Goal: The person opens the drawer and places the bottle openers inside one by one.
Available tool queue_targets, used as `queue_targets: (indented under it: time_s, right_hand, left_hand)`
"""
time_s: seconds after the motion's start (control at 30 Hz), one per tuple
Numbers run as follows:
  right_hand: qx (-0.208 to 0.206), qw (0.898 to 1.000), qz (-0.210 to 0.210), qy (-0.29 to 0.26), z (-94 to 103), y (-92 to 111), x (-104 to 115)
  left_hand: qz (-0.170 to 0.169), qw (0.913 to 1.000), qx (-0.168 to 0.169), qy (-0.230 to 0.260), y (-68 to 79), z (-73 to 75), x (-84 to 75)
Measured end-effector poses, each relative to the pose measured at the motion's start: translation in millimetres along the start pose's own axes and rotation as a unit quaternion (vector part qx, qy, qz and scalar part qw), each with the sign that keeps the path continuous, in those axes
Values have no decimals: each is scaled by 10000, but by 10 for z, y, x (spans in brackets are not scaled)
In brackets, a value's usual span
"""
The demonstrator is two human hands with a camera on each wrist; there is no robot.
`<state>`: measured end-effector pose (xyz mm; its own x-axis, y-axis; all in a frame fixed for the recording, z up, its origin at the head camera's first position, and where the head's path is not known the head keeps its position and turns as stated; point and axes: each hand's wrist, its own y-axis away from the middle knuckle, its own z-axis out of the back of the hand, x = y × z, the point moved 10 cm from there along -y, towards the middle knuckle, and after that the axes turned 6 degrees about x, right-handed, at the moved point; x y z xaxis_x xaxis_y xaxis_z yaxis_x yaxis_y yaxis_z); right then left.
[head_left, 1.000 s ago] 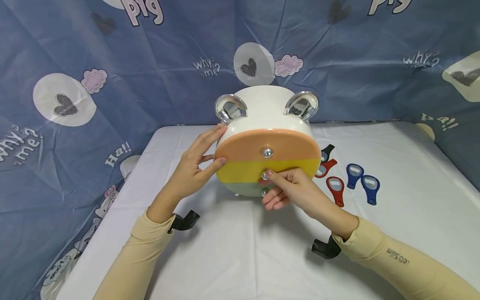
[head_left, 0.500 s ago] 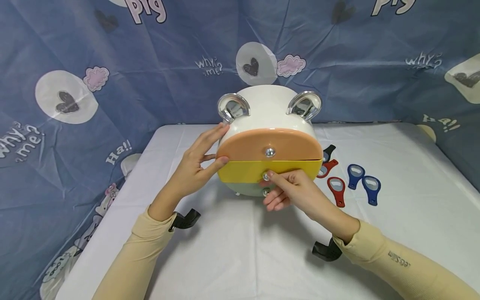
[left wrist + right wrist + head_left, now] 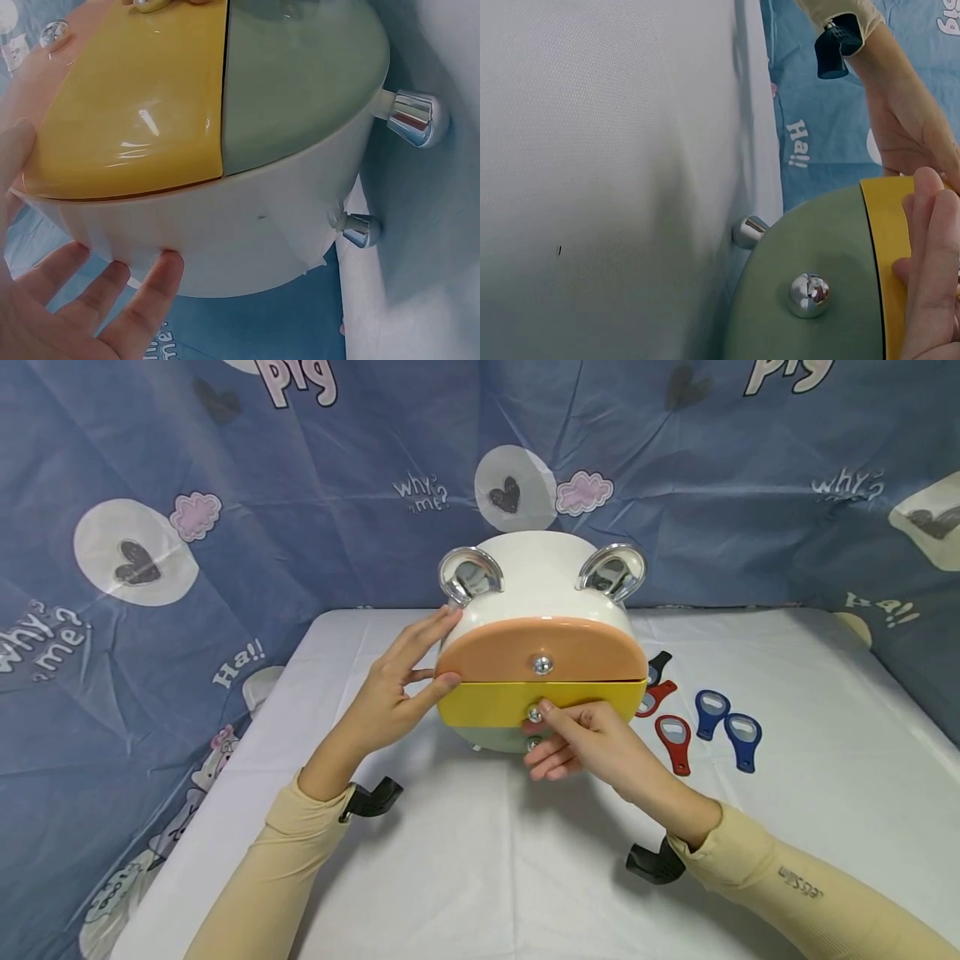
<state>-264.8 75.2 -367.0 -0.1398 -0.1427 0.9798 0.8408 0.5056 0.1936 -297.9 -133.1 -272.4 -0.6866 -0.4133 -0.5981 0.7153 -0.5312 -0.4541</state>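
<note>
On the white cloth-covered surface [image 3: 450, 868] stands a glossy, rounded white cabinet [image 3: 534, 572] with a yellow middle drawer [image 3: 487, 703], slightly ajar. The right hand [image 3: 588, 745] pinches the drawer's round silver knob [image 3: 534, 713]; the left hand's [image 3: 390, 693] fingers spread along the cabinet's side. It looks stiff, light and slick: knob and braced side seem the best holds.

The little chest [image 3: 536, 572] stands upright on silver feet [image 3: 416, 118], glossy white, two silver ears [image 3: 471, 578] on top, its front turned to the near side. The peach top drawer [image 3: 487, 652] and pale green bottom drawer [image 3: 487, 739] look closed; the yellow middle drawer [image 3: 483, 704] juts out just a touch, the right hand [image 3: 583, 741] pinching its silver knob [image 3: 534, 713]. The left hand [image 3: 393, 685] rests against the chest's left edge.
</note>
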Motion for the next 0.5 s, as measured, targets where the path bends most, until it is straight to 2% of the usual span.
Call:
queue_targets:
  time_s: [0.5]
  right_hand:
    - [4,10000,65,46,3,-3,22]
  left_hand:
    - [93,9993,174,312,16,-2,29]
